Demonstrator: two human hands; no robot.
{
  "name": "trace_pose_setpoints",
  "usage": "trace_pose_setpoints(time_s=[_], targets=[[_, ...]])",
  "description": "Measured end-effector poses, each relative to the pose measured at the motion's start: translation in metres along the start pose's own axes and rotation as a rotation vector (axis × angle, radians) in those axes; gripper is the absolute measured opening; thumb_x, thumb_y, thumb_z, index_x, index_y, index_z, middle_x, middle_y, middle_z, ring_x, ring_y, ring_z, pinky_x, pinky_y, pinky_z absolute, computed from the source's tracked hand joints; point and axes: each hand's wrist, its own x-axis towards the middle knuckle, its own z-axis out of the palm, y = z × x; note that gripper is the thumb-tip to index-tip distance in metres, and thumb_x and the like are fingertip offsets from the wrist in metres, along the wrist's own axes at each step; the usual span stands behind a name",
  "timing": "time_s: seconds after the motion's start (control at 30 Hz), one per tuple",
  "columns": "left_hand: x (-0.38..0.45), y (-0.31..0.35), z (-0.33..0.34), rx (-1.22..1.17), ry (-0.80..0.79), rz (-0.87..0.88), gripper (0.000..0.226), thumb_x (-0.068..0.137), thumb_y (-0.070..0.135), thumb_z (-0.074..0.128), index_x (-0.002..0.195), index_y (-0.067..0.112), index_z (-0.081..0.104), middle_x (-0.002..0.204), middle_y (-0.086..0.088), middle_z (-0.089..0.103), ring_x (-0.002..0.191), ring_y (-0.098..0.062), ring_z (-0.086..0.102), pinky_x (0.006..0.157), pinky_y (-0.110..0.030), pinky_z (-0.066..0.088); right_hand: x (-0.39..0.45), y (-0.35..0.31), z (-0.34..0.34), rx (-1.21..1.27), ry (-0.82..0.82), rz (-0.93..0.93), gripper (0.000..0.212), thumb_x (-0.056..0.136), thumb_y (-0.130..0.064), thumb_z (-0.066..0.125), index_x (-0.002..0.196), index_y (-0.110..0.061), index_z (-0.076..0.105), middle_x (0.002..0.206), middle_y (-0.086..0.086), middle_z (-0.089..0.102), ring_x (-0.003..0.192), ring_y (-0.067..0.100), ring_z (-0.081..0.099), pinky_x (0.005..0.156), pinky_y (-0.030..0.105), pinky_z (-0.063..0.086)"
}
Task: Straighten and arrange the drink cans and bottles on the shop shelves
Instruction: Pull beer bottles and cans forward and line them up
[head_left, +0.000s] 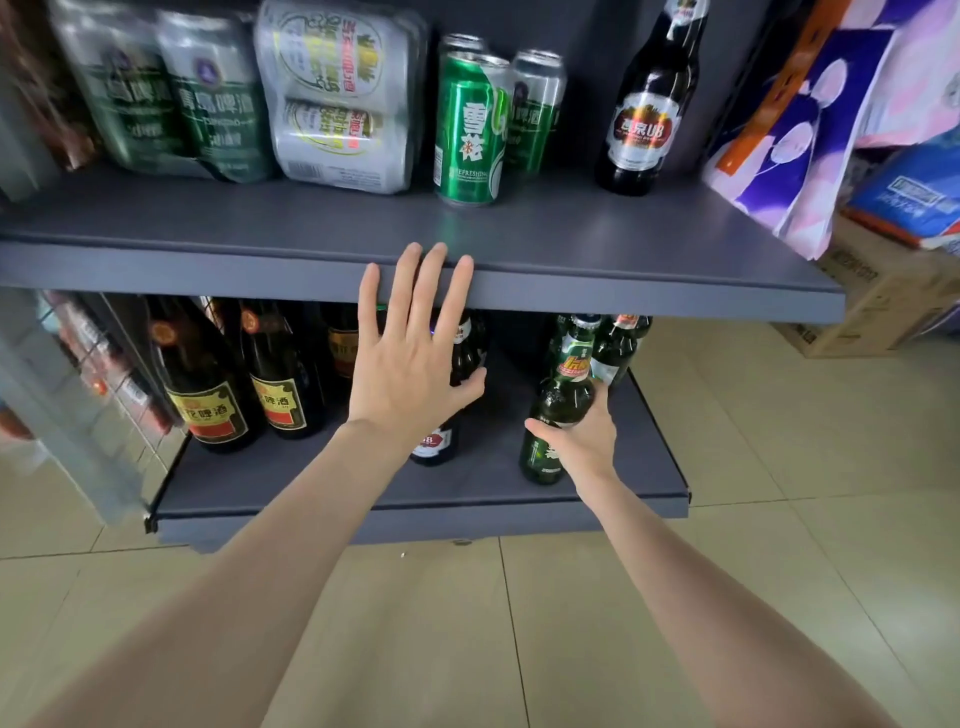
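We hold the green bottle (558, 410) low on its body with the right hand (584, 436), fingers and thumb curled round the glass, at about four o'clock in the view on the lower shelf (363, 483). The left hand (410, 364) is flat and grips nothing, its straight fingers reaching up across the front lip of the upper shelf (649, 291), in front of a dark bottle (441, 415). To do this step well, we judge it best to keep the bottle upright, slide it back toward the other green bottles (613, 343) at two o'clock of it, and turn its label forward without knocking the dark one beside it. Both shelves are grey; the upper one carries a green can (470, 130) at twelve o'clock, shrink-wrapped can packs (332, 93) at eleven, and a tall dark bottle (652, 109) at one. Below us lies a pale tiled floor (519, 623), with cardboard boxes (872, 296) at three o'clock.
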Motion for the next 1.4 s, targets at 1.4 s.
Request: trace_pose_setpoints(time_s=[1.4], targets=[[0.005,0.003,0.024,-0.094,0.273,-0.044,0.071,0.077,0.036,0.054,0.141,0.012,0.035,0.139,-0.014,0.045,0.132,-0.027,0.026,0.111,-0.043,0.006,0.013,0.027,0.021,-0.06,0.152,0.059,0.053,0.08,-0.003,0.069,0.126,-0.004,0.043,0.126,0.012,0.038,0.09,0.02,0.054,0.087,0.033,0.047]])
